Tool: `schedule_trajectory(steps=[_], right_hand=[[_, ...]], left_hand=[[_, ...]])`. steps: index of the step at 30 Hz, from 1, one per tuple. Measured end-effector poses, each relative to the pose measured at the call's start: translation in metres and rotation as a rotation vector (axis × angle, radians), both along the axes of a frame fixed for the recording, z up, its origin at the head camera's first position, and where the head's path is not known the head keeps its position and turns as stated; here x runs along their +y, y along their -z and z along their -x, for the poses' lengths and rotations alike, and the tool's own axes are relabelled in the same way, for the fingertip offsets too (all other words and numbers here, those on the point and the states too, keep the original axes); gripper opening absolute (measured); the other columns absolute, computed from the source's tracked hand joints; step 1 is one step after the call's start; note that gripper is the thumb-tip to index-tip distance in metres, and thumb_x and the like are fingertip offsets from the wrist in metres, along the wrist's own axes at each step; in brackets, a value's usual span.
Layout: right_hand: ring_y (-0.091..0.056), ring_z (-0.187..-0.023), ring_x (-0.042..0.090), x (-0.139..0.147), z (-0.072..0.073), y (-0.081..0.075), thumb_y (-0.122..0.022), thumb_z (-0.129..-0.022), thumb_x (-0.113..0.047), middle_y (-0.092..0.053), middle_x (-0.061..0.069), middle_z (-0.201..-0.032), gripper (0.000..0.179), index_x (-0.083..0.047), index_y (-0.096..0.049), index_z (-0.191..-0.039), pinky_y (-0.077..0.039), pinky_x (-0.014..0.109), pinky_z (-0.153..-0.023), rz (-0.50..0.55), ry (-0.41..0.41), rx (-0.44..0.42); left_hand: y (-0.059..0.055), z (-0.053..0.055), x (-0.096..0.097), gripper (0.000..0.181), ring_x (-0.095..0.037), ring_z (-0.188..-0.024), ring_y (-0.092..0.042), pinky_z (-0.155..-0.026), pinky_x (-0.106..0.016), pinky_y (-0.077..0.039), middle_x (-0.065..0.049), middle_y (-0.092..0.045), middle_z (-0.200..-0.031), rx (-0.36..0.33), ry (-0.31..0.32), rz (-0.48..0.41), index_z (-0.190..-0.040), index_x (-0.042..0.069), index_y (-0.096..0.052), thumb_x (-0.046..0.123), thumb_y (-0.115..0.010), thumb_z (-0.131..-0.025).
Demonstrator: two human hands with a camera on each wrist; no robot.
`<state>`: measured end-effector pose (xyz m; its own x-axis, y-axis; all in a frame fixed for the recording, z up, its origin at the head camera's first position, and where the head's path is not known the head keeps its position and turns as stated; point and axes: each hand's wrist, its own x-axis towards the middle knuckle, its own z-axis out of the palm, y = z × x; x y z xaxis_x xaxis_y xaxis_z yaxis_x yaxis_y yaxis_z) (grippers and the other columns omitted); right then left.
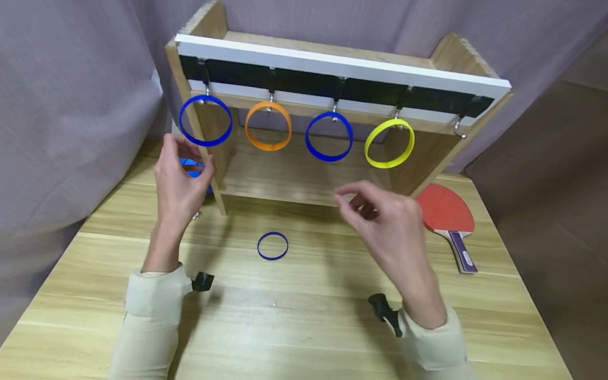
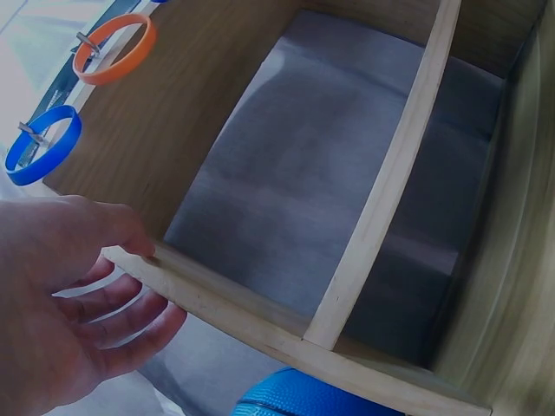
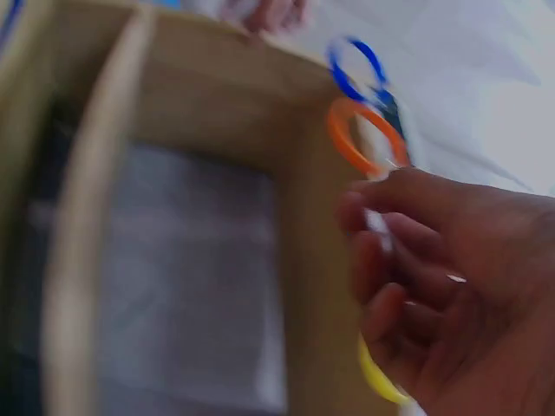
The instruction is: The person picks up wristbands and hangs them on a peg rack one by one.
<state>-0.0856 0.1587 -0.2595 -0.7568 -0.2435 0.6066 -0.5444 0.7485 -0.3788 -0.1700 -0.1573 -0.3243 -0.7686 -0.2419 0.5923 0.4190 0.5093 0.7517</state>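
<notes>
A wooden shelf [image 1: 304, 198] stands on the table with a row of metal hooks along its top front. Two blue wristbands [image 1: 206, 143], an orange wristband [image 1: 268, 146] and a yellow wristband [image 1: 389, 164] hang from the hooks. The rightmost hook [image 1: 459, 128] is bare. My left hand [image 1: 178, 182] holds the shelf's left side panel [image 2: 217, 303], thumb on the inner side and fingers outside. Before the shelf's right half hovers my right hand [image 1: 391, 219], fingers loosely curled around nothing. Another blue wristband [image 1: 272, 258] lies flat on the table.
A red table tennis bat [image 1: 446, 208] lies to the right of the shelf. Partly hidden behind my left hand is a blue ball [image 2: 303, 394], beside the shelf's left side. Grey curtains [image 1: 76, 79] hang behind and at the left.
</notes>
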Motion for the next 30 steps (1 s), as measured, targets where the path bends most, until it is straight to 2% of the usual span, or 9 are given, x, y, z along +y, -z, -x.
schedule_trajectory(steps=[2, 5, 11, 16, 19, 23, 30], right_hand=[[-0.054, -0.054, 0.002, -0.01, 0.005, 0.02, -0.074, -0.088, -0.018, -0.066, -0.009, -0.069, 0.004, -0.015, -0.074, -0.091, -0.045, 0.02, -0.045, -0.079, -0.015, -0.121], [-0.052, -0.053, 0.001, -0.027, 0.017, 0.05, -0.073, -0.088, -0.022, -0.062, -0.013, -0.066, 0.003, -0.019, -0.074, -0.088, -0.043, 0.023, -0.044, -0.125, -0.011, -0.266], [-0.048, -0.045, 0.005, -0.051, 0.039, 0.103, -0.072, -0.088, -0.023, -0.057, -0.013, -0.06, 0.007, -0.018, -0.073, -0.092, -0.04, 0.026, -0.037, -0.16, 0.017, -0.433], [-0.053, -0.054, 0.005, -0.059, 0.043, 0.137, -0.076, -0.084, -0.03, -0.058, -0.014, -0.063, 0.016, -0.017, -0.071, -0.093, -0.043, 0.026, -0.044, -0.204, 0.063, -0.565], [-0.053, -0.056, 0.007, -0.062, 0.043, 0.15, -0.077, -0.082, -0.035, -0.056, -0.013, -0.063, 0.025, -0.015, -0.069, -0.095, -0.043, 0.027, -0.046, -0.226, 0.072, -0.594], [-0.052, -0.053, 0.01, -0.064, 0.043, 0.16, -0.078, -0.082, -0.035, -0.053, -0.01, -0.059, 0.03, -0.013, -0.065, -0.098, -0.042, 0.028, -0.045, -0.226, 0.07, -0.592], [-0.053, -0.057, 0.011, -0.051, 0.044, 0.157, -0.076, -0.082, -0.022, -0.056, -0.01, -0.065, 0.018, -0.013, -0.066, -0.095, -0.044, 0.029, -0.049, -0.207, 0.089, -0.639]], left_hand=[[-0.001, 0.001, 0.0, 0.033, -0.011, -0.082, -0.061, -0.065, -0.019, -0.056, -0.007, -0.057, -0.095, 0.0, 0.002, 0.0, -0.107, -0.004, -0.051, 0.005, -0.072, -0.084], [-0.002, 0.001, -0.001, 0.033, -0.012, -0.081, -0.061, -0.065, -0.02, -0.056, -0.006, -0.056, -0.095, 0.004, 0.0, 0.001, -0.107, -0.004, -0.051, 0.006, -0.072, -0.084], [-0.003, -0.001, -0.002, 0.033, -0.012, -0.081, -0.061, -0.065, -0.015, -0.054, -0.006, -0.057, -0.096, 0.006, -0.012, 0.004, -0.109, -0.004, -0.051, 0.005, -0.071, -0.084], [0.0, -0.001, -0.001, 0.034, -0.013, -0.082, -0.062, -0.065, -0.015, -0.054, -0.008, -0.058, -0.097, 0.002, -0.002, 0.015, -0.109, -0.005, -0.051, 0.005, -0.072, -0.084], [0.001, 0.001, -0.001, 0.035, -0.014, -0.082, -0.062, -0.064, -0.016, -0.054, -0.008, -0.058, -0.097, 0.014, -0.005, 0.006, -0.109, -0.005, -0.051, 0.004, -0.073, -0.083], [0.0, 0.001, -0.001, 0.035, -0.015, -0.082, -0.062, -0.064, -0.018, -0.056, -0.008, -0.058, -0.097, 0.021, -0.008, 0.0, -0.109, -0.005, -0.052, 0.004, -0.073, -0.083], [-0.001, -0.001, 0.001, 0.033, -0.014, -0.082, -0.062, -0.064, -0.014, -0.054, -0.007, -0.058, -0.096, 0.023, 0.007, 0.002, -0.107, -0.006, -0.051, 0.004, -0.072, -0.083]])
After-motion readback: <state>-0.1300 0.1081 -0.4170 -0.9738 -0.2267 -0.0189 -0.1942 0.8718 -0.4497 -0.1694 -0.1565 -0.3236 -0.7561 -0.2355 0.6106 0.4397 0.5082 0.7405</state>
